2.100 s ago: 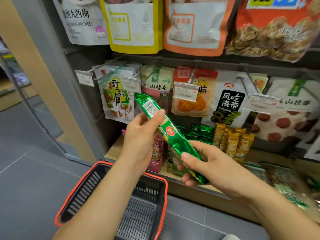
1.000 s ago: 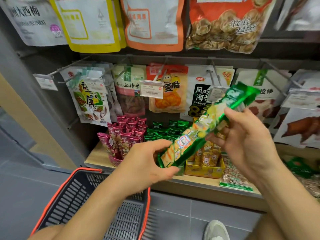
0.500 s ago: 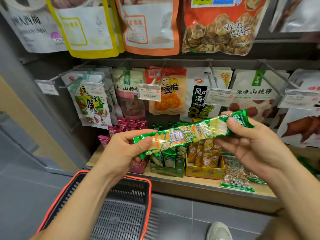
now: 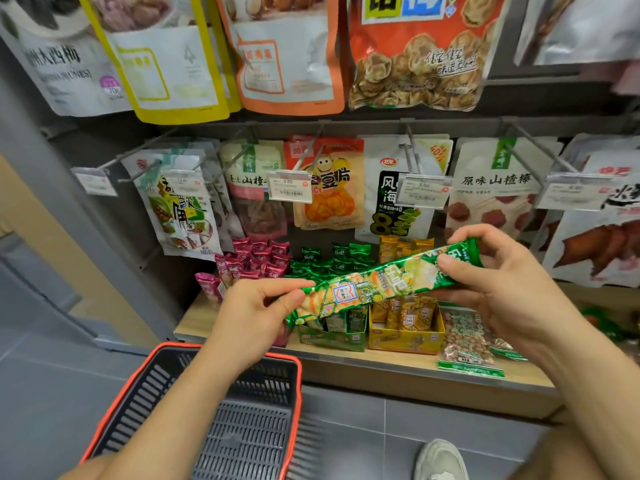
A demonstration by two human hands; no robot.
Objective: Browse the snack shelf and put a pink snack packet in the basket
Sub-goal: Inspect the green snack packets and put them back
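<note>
Above the basket (image 4: 162, 382), the left hand (image 4: 249, 317) and right hand (image 4: 512, 292) pinch a green packet (image 4: 381, 282) by its ends; pink packets (image 4: 256, 258) stand beyond the basket.

both forearms (image 4: 166, 420) are bare as far as the frame's edge. the left hand (image 4: 252, 313) and right hand (image 4: 512, 289) are bare as well, with short nails. at the bottom edge shows a pale, off-white shoe (image 4: 440, 459) with a rounded toe, beside a bare leg (image 4: 561, 459).
</note>
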